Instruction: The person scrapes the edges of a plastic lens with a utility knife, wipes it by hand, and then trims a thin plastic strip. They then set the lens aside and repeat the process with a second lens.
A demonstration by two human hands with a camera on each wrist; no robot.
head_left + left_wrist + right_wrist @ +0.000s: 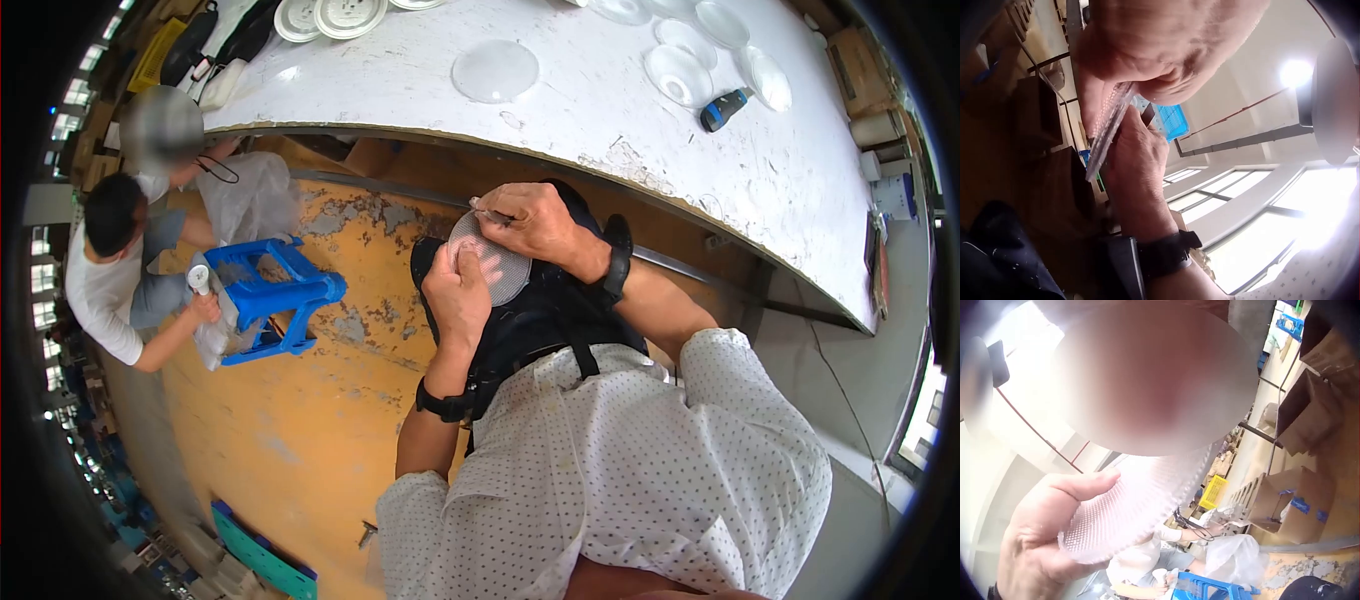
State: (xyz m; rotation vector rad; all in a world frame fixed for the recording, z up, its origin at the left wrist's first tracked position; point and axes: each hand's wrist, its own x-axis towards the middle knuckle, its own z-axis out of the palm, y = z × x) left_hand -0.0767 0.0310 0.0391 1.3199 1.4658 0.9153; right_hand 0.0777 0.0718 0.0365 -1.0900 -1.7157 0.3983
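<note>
A clear round plastic cover with a finely ridged surface is held tilted over the lap. My left hand grips its near edge, thumb on the upper face and fingers showing through from beneath. At the far rim is my right hand, its fingers curled around a small thin, dark blade-like piece; most of that piece is hidden. The right wrist view shows the left hand pinching the cover, while a blur hides the right hand there.
On the white worktable lie another clear cover, several more covers at the right, and a blue-black tool. At the left, a seated person holds a white cylinder beside a blue stool. Cardboard boxes stand beneath the table.
</note>
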